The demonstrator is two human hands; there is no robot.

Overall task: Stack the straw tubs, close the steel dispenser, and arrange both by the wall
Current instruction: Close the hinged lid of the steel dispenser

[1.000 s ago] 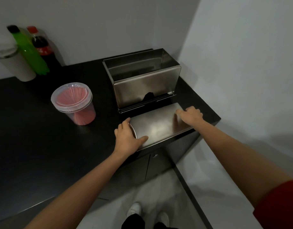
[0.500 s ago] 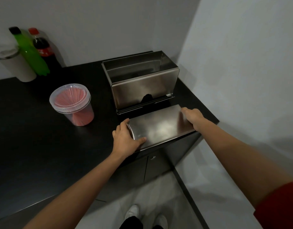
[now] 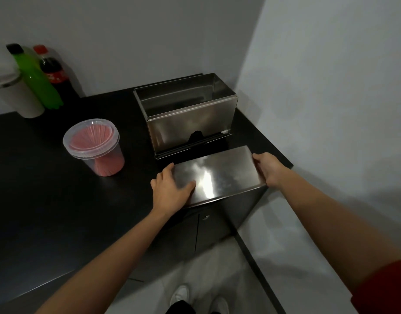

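at the surface's (image 3: 48, 211) front edge, both hands grip the steel lid (image 3: 217, 175): left hand (image 3: 171, 191) fingers and right hand (image 3: 266, 168) fingers clasp opposite ends.

The black bench (image 3: 48, 211) carries stacked straw tubs (image 3: 94, 147), an open steel dispenser (image 3: 188, 116) (cornered), two bottles (image 3: 43, 75), and a tumbler (image 3: 14, 94).

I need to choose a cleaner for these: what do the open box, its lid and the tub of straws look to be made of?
Open box and lid: apparently stainless steel with a brushed finish, showing grey sheen and streaky glare. Tub of straws: clear, thin plastic, since the pink straws show through its wall. Both hands hold the lid by its ends.
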